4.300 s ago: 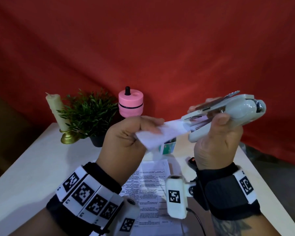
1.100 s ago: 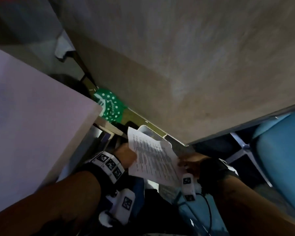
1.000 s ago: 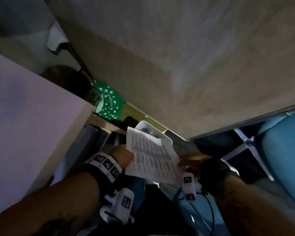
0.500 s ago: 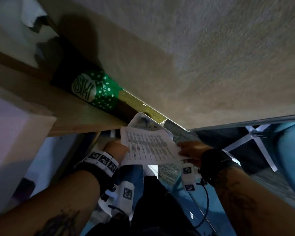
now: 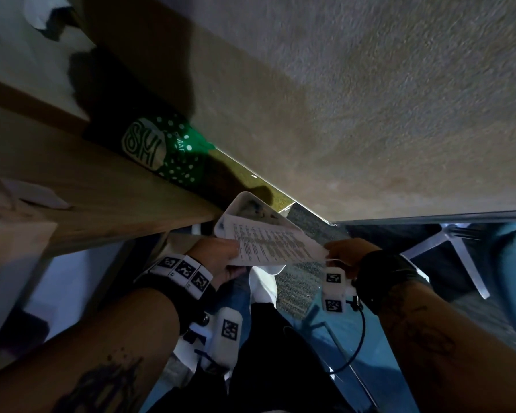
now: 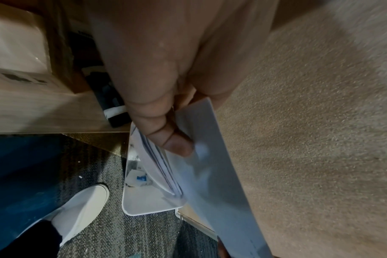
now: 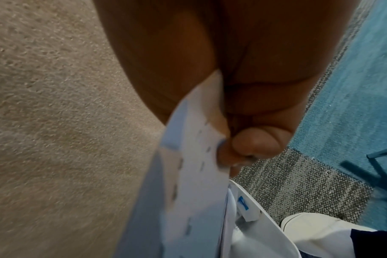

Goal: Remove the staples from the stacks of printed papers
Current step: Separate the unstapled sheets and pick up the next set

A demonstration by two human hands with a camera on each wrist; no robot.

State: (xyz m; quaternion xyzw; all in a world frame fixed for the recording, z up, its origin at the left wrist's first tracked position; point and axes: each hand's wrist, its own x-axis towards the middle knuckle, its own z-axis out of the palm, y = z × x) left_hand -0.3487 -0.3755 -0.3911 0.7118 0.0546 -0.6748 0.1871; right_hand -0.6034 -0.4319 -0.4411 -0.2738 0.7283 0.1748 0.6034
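Head view: the left hand [image 5: 218, 257] and right hand [image 5: 344, 254] each pinch an edge of the white printed paper stack [image 5: 268, 244], held low over a white plastic bin [image 6: 144, 200] on the floor. No staple is discernible; progress cannot be judged.

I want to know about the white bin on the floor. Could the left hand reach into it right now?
Probably not yet. The left hand holds the printed papers, and those papers hang over the white bin, covering much of its opening.
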